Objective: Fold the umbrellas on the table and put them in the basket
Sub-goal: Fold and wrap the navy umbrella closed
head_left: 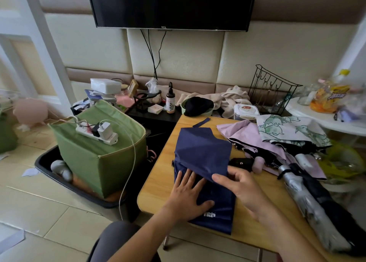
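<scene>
Cluttered with umbrellas, the wooden table carries a navy umbrella near its left edge. The left hand presses flat, fingers spread, on the cloth; the right hand pinches a fold. A green basket stands left of the table.

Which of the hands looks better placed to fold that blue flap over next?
Probably the right hand: it already pinches the loose flap's edge on the navy umbrella. The left hand lies flat, pinning the folded part to the table.
</scene>
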`<state>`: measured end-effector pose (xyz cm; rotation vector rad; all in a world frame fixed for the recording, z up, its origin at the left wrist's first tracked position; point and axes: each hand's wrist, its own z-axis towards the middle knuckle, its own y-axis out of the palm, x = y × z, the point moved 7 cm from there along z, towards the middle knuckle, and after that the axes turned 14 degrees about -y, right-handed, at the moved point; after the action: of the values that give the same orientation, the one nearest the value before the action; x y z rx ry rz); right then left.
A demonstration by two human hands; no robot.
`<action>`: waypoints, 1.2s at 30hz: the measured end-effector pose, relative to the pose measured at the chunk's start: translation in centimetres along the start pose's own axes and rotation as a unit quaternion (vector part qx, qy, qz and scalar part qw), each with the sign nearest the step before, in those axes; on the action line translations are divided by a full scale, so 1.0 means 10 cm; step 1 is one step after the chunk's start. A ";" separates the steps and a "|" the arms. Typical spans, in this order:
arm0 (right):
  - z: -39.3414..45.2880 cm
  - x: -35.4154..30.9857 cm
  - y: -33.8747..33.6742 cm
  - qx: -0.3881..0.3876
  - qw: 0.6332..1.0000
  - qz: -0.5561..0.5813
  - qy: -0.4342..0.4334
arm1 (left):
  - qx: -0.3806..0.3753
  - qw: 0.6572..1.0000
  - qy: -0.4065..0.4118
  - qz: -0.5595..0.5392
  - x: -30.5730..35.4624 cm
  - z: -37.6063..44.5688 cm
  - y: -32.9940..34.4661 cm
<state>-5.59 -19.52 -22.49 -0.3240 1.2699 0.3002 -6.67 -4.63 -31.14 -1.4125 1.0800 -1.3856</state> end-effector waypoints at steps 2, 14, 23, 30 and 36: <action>-0.12 0.00 -0.04 -0.012 0.999 -0.040 -0.003 | -0.023 0.997 0.005 -0.068 -0.03 0.01 -0.11; -0.36 0.33 -0.29 -0.009 0.990 -0.139 0.013 | -0.104 0.705 -0.355 -0.605 -0.55 -0.24 -0.46; -0.33 0.44 -0.29 -0.026 0.988 -0.154 0.019 | -0.141 0.697 -0.252 -0.656 -0.53 -0.18 -0.50; -0.33 0.53 -0.48 0.024 0.983 -0.180 0.027 | -0.122 0.818 -0.215 -0.519 -0.56 -0.16 -0.51; -0.32 0.47 -0.49 0.010 0.982 -0.190 0.001 | -0.133 0.799 -0.229 -0.540 -0.70 -0.17 -0.47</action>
<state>-5.23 -25.12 -27.46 -0.5407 1.1847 -0.0383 -8.36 3.32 -28.36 -2.6231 0.0479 -1.4724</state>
